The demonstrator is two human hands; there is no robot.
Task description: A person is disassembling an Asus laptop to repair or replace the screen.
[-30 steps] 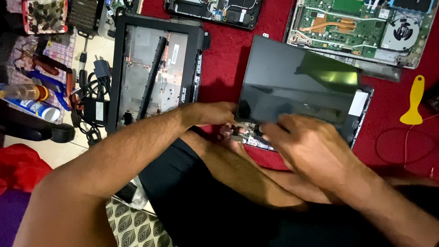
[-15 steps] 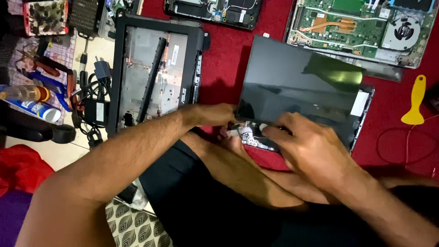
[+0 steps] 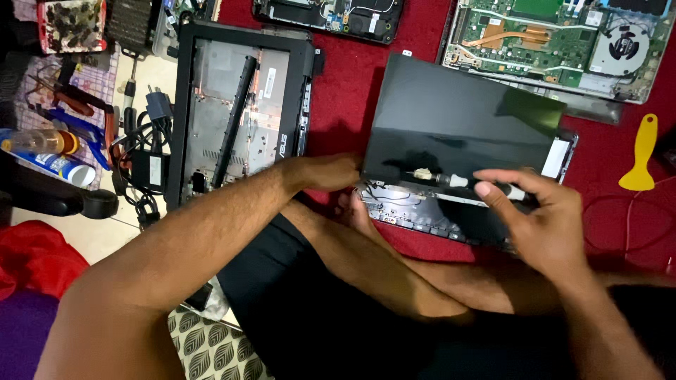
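One dark glossy screen panel (image 3: 458, 119) lies slightly raised, unlit.

Head camera looks steeply down, close above the floor (image 3: 352, 91).

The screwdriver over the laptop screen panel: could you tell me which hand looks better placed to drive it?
Probably the right hand: it already grips the screwdriver. The left hand steadies the corner of the screen panel.
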